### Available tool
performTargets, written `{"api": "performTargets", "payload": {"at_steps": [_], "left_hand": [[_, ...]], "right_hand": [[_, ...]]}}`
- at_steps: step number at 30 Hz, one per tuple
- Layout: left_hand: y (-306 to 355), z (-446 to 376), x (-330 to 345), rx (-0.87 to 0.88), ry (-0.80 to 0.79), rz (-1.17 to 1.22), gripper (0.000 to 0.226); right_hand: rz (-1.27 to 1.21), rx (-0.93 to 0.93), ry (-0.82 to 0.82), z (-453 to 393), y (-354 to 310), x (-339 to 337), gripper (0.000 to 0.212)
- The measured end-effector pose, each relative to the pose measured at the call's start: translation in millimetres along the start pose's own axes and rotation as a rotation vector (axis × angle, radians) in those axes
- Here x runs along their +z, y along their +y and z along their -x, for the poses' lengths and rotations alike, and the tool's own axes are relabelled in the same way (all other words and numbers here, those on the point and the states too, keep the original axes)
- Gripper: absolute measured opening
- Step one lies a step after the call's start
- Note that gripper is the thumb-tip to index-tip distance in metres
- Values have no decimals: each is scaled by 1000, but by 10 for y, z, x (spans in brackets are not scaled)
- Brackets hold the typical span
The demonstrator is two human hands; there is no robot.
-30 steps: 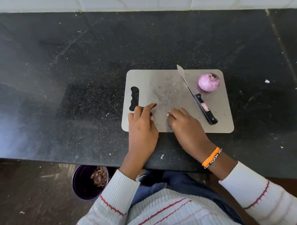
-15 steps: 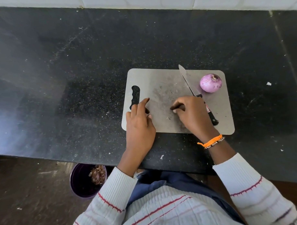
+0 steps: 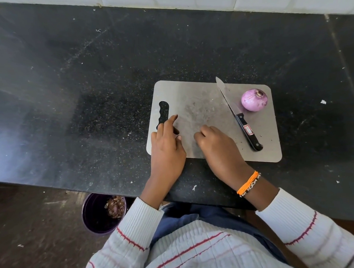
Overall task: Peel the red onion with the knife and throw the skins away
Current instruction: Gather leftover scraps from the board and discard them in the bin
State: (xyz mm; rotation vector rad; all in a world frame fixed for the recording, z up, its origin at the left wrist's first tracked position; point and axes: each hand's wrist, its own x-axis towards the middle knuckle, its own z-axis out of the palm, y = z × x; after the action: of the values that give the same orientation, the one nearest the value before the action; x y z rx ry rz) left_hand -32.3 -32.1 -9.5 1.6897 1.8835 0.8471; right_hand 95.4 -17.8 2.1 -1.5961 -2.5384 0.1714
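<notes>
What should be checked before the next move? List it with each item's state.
1. Red onion peeled: ok, it sits pale and smooth on the cutting board.
2. Knife put down: ok, it lies on the board, beside the onion, untouched.
3. Left hand free: ok, fingers resting on the board.
4. Right hand holding scraps: cannot tell, fingers curled onto the board.
5. Bin within reach: ok, on the floor below the counter's edge, skins inside.

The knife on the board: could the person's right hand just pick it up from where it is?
Probably yes. The knife lies free on the cutting board, its black handle just beside the right hand, with nothing between them. The onion sits beyond the blade, out of the way.
</notes>
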Motion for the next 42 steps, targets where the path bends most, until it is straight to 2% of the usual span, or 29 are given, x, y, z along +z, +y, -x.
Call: {"api": "performTargets", "payload": {"at_steps": [3,8,12,15,17,19,21,24,30,36,39,42], "left_hand": [[1,-17,-14,3,5,15,53],[-14,-3,-4,-21,4,15,52],[-2,20,-6,-18,4,27,51],[-18,17,-10,-27,-37,94,51],[-3,26,-43,-76,-74,232,47],[29,67,-93,-140,-76,339,43],[22,129,-147,-190,-20,406,42],[-50,316,-277,-250,121,452,43],[-498,904,-729,-435,436,548,39],[-1174,1587,-1091,-695,666,524,39],[-1683,1870,-1200,-858,703,565,30],[-2301,2077,-1220,-1002,704,588,24]], "right_hand": [[-61,40,25,-68,-44,6,33],[-12,94,86,-91,-85,71,33],[-83,92,46,-97,8,97,24],[-435,250,-76,-179,143,-35,15],[-911,419,-187,-240,178,-184,18],[-1360,493,-270,-277,154,-283,20],[-1578,510,-350,-293,67,-319,19],[-1714,467,-499,-320,-187,-332,19],[-1697,283,-794,-254,-1052,-200,19],[-1412,58,-887,-134,-2071,241,20],[-1248,21,-925,-87,-2607,712,23],[-1079,43,-893,-78,-3092,1390,28]]}}
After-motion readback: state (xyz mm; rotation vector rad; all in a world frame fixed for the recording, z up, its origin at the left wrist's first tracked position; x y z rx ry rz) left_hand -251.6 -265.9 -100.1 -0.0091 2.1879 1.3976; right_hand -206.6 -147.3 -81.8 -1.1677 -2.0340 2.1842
